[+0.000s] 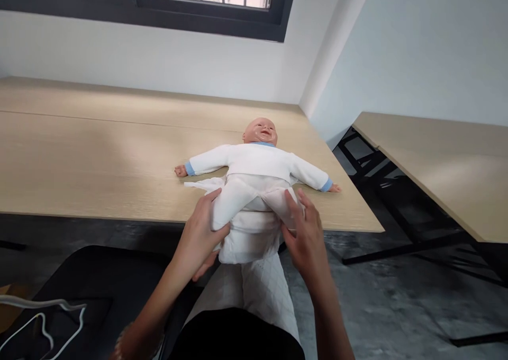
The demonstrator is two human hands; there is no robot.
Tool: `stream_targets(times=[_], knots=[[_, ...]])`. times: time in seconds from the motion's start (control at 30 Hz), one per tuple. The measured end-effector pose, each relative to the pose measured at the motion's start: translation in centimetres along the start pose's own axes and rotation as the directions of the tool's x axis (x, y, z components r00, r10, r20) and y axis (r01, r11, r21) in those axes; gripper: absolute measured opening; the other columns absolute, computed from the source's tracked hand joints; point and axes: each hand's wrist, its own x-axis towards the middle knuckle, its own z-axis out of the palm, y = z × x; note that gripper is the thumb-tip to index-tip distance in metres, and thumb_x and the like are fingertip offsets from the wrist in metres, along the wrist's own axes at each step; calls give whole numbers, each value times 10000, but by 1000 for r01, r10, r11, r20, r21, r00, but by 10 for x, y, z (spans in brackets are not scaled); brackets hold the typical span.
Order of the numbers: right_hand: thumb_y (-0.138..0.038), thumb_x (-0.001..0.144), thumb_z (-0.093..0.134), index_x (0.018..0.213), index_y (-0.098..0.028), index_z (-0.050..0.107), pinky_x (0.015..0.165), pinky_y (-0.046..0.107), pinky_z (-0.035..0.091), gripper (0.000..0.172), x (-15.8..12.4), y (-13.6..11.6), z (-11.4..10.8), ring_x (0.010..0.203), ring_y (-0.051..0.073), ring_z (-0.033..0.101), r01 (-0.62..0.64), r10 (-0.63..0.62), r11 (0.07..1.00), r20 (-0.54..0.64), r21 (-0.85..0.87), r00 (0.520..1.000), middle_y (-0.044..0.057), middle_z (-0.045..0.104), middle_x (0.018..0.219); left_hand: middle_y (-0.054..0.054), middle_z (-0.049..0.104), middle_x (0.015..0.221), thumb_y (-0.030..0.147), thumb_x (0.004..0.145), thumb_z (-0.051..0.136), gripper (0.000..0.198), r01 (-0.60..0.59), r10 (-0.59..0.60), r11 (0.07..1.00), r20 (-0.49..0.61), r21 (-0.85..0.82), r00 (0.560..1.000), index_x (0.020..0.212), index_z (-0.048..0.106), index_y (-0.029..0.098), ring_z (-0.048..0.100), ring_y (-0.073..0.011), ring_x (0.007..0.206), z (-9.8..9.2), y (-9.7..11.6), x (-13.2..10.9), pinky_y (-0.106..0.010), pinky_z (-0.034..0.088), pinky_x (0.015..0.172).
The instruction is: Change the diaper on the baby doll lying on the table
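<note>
The smiling plastic baby doll in a white top with blue cuffs [257, 161] lies face-up on the pale wood-grain table [99, 153], head toward the white wall [159, 58]. Its legs extend to the front edge. The left hand [200, 230] grips the white-clad leg on its side, thumb and fingers around it. The right hand [307, 238] touches the other leg, fingers spread; whether this grip pinches cannot be determined. The soft white diaper [250, 243] hangs beyond the front edge, between the hands. Tabletop extends well leftward; the right edge lies near one doll arm. A gap separates the second pale wood-grain table [456, 159].
</note>
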Motion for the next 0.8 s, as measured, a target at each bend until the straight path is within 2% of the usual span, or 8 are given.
stream_targets(times=[0.1, 0.17, 0.23, 0.37, 0.53, 0.67, 0.8], knots=[[-104, 968, 429, 1548, -386, 342, 1161, 611, 331, 652, -22, 8, 6, 1451, 308, 384, 139, -152, 977, -75, -160, 985, 78, 408, 1565, -97, 541, 1430, 341, 833, 686, 666, -26, 25, 999, 32, 41, 999, 1434, 403, 284, 530, -351, 1300, -7, -12, -4, -463, 428, 1075], [-104, 973, 435, 1536, -418, 355, 1193, 661, 234, 649, -43, 12, 16, 1435, 300, 418, 255, -264, 947, -21, -193, 964, 46, 460, 1539, -106, 521, 1458, 352, 838, 680, 712, -57, 54, 996, 46, 74, 997, 1472, 364, 279, 510, -343, 1320, -8, -16, -9, -480, 393, 1105], [-131, 980, 457, 1515, -443, 377, 1185, 722, 151, 625, -64, 15, 31, 1388, 296, 483, 315, -311, 930, 51, -189, 949, 32, 520, 1491, -108, 510, 1469, 319, 835, 664, 735, -76, 70, 991, 58, 107, 996, 1493, 339, 280, 486, -334, 1339, -7, -19, -14, -505, 330, 1151], [-102, 954, 493, 1474, -491, 405, 1115, 810, 97, 655, -91, 20, 64, 1306, 295, 568, 307, -294, 932, 97, -191, 951, 28, 573, 1437, -98, 469, 1505, 299, 806, 672, 748, -24, 19, 997, 63, 75, 998, 1485, 358, 299, 416, -336, 1390, -7, -18, -17, -541, 252, 1191], [-128, 926, 562, 1398, -490, 495, 1069, 848, 81, 598, -94, 17, 90, 1248, 320, 610, 269, -277, 944, -17, -191, 961, 53, 627, 1367, -74, 418, 1546, 293, 789, 703, 782, 46, -39, 997, 107, -61, 993, 1492, 363, 327, 346, -326, 1437, -11, -15, -13, -518, 249, 1200], [-157, 914, 539, 1329, -399, 583, 1101, 820, 35, 482, -90, 10, 84, 1265, 329, 598, 253, -266, 956, -76, -150, 961, 53, 640, 1354, -60, 406, 1559, 297, 784, 723, 786, 74, -55, 989, 143, -126, 988, 1489, 375, 322, 317, -311, 1455, -14, -18, -11, -493, 224, 1223], [-141, 894, 523, 1151, -320, 630, 1177, 737, 62, 331, -73, 1, 52, 1286, 289, 588, 382, -388, 922, -160, -66, 908, 7, 676, 1304, -57, 373, 1587, 337, 805, 722, 780, 84, -44, 979, 204, -187, 978, 1505, 378, 324, 301, -305, 1478, -20, -22, -9, -464, 236, 1231]])
